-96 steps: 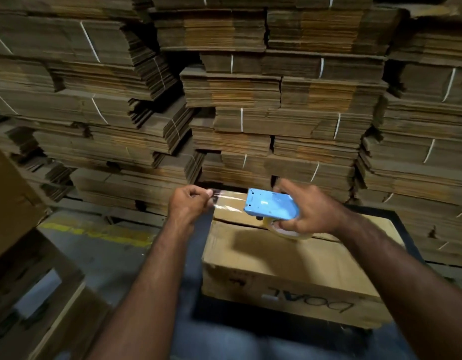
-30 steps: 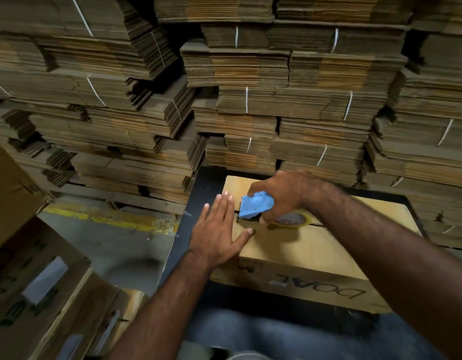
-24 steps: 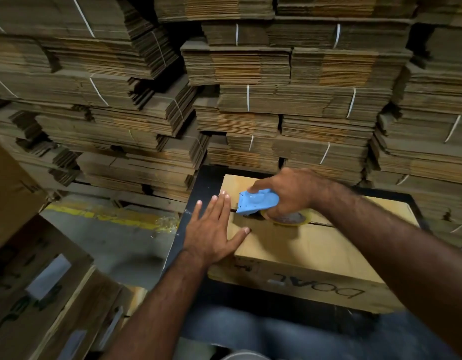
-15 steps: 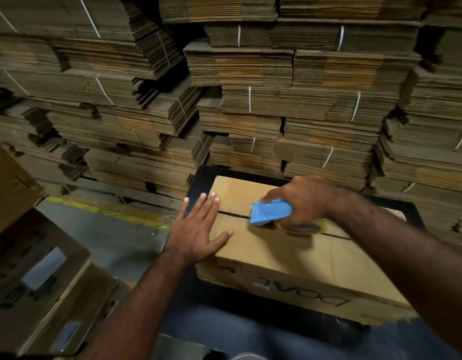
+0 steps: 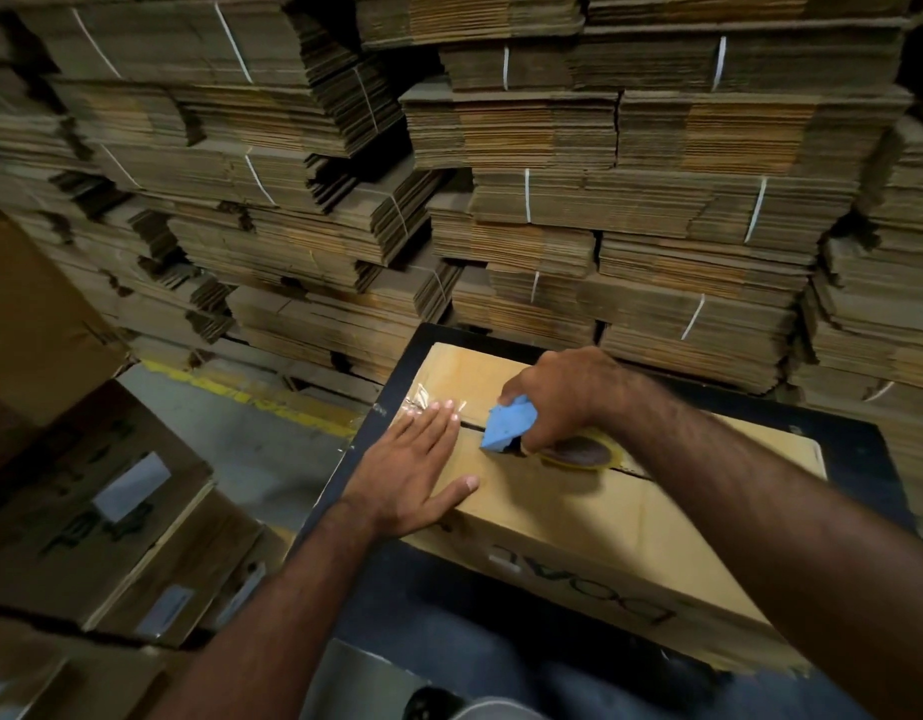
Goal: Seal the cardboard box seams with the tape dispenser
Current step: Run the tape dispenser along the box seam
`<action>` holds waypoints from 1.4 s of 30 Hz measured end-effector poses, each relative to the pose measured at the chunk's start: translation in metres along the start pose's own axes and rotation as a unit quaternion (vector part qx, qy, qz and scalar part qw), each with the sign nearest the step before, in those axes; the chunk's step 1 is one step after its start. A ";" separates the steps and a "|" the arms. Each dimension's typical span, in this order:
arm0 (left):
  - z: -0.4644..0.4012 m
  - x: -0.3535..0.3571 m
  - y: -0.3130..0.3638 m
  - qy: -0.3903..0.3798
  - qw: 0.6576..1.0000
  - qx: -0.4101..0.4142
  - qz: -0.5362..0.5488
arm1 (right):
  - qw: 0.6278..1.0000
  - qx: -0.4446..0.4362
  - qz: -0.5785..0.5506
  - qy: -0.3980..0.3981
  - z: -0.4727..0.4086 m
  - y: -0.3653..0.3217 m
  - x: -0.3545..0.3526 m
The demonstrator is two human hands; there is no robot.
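Overhead, strapped bundles of flattened cardboard (image 5: 527,163) rise in stacks behind a black worktop (image 5: 859,459), where a tan cardboard box (image 5: 568,517) lies with its long axis running from the worktop's far left corner toward its near right edge. Dark upside-down lettering marks the box's near side wall, and a dark centre seam (image 5: 633,471) runs lengthwise between its two closed top flaps. Printed, labelled cartons (image 5: 101,511) sit on the floor to the left, beside a yellow floor line (image 5: 272,402). The person's left hand (image 5: 415,472) lies flat on the box's left end, fingers straight and together, thumb spread, pressing down crinkled clear tape (image 5: 423,400) that wraps over that end. Just to its right, the right hand (image 5: 558,394) curls tightly around the tape dispenser (image 5: 506,426), a blue plastic body whose nose points left along the seam and touches the box top. Its yellowish tape roll (image 5: 579,454) shows beneath the wrist, resting over the seam.
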State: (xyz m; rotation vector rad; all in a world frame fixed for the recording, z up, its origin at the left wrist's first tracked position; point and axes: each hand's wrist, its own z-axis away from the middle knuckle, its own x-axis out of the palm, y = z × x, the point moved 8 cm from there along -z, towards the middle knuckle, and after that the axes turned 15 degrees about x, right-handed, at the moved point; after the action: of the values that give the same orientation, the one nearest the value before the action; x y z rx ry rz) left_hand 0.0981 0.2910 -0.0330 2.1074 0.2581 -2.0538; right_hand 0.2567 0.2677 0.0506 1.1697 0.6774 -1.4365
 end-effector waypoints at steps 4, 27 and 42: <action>0.004 -0.002 0.004 0.035 0.999 0.008 0.018 | 1.000 0.005 0.000 -0.013 -0.002 0.000 -0.001; -0.051 0.012 -0.065 -0.070 0.983 -0.170 0.025 | 0.999 0.039 0.015 -0.017 0.002 -0.012 -0.012; -0.027 0.004 -0.046 -0.007 0.991 -0.121 0.059 | 0.999 0.025 -0.021 -0.007 0.003 -0.002 -0.011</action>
State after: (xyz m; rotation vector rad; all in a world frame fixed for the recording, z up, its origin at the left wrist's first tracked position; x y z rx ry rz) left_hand 0.1128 0.3424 -0.0371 1.9155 0.3528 -1.8672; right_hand 0.2525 0.2696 0.0617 1.1897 0.6634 -1.5034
